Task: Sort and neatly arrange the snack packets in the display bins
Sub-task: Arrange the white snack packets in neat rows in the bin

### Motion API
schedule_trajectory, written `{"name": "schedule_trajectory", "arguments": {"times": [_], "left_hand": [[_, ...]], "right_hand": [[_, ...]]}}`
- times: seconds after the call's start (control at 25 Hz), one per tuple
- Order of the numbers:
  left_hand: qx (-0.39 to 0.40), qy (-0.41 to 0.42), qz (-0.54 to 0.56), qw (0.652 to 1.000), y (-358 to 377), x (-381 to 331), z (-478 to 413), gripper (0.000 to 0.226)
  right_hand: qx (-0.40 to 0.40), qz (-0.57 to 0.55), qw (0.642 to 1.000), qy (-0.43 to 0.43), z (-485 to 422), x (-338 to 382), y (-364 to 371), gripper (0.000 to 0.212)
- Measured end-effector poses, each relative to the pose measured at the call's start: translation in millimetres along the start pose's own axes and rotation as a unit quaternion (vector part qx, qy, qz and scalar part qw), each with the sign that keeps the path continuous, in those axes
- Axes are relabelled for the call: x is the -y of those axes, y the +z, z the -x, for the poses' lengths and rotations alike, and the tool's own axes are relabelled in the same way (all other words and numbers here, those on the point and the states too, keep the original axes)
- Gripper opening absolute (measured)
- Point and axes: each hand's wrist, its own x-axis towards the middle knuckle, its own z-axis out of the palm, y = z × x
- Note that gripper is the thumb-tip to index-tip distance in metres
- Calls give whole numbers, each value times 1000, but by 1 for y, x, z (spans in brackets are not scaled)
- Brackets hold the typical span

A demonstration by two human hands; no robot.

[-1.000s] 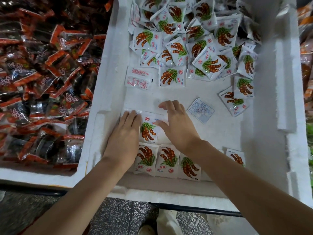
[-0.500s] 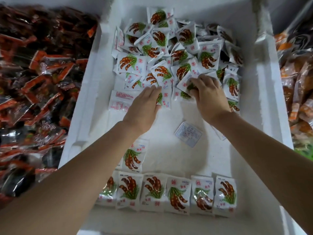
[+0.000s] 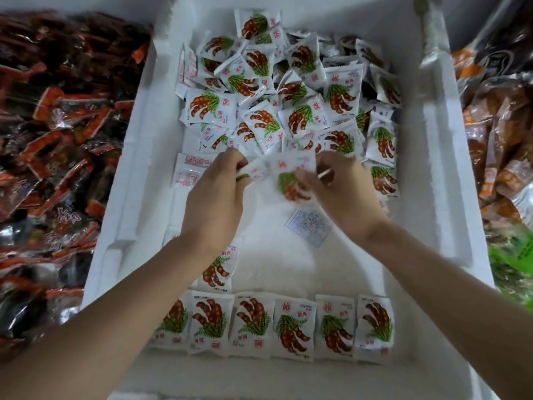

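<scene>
Holding, left hand (image 3: 213, 194): fingertips pinch a tilted packet (image 3: 254, 170) by its edge (too blurred to read its print).
Right hand (image 3: 344, 189): fingers curl over a raised packet (image 3: 290, 176), with green leaves and brown pods showing beside the thumb.
Where those two are: lifted above the bare floor of the white foam bin (image 3: 432, 168), just in front of the heap. Whether they touch or overlap I cannot tell.
Heap (image 3: 259, 90): loose white packets piled at the bin's far end, facing every way.
Near row (image 3: 292, 327): six packets side by side, face up, against the near wall. The leftmost is partly behind the left forearm.
Lone packet (image 3: 216, 269): face up, just beyond the row's left end, half under the same forearm.
Face-down packet (image 3: 310, 228): printed back up on the bin floor, between the hands and the row.
Left neighbour: dark packets (image 3: 57, 134) with red-orange edges, heaped.
Right neighbour: orange-brown packets (image 3: 496, 134), with green ones (image 3: 513, 255) nearer the camera.
</scene>
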Motion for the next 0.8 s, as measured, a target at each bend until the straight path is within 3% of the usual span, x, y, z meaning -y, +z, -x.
{"name": "schedule_trajectory", "arguments": {"times": [0.16,0.28,0.36,0.48,0.72,0.8], "left_hand": [[-47,-56,48,996,-20,10,31,16],[-53,-83,72,993,-32,12,53,17],[-51,-95,73,991,-36,13,63,18],[-51,-112,75,990,-41,13,70,18],[-33,-179,138,974,-41,9,81,16],[-21,-207,178,962,-40,8,85,13]], "right_hand": [[120,-28,988,97,49,3,31,28],[162,-74,972,152,69,0,52,24],[165,-123,962,177,77,0,63,16],[148,-151,957,197,81,1,70,25],[116,-63,978,159,85,5,73,25],[104,36,987,118,87,7,73,34]]}}
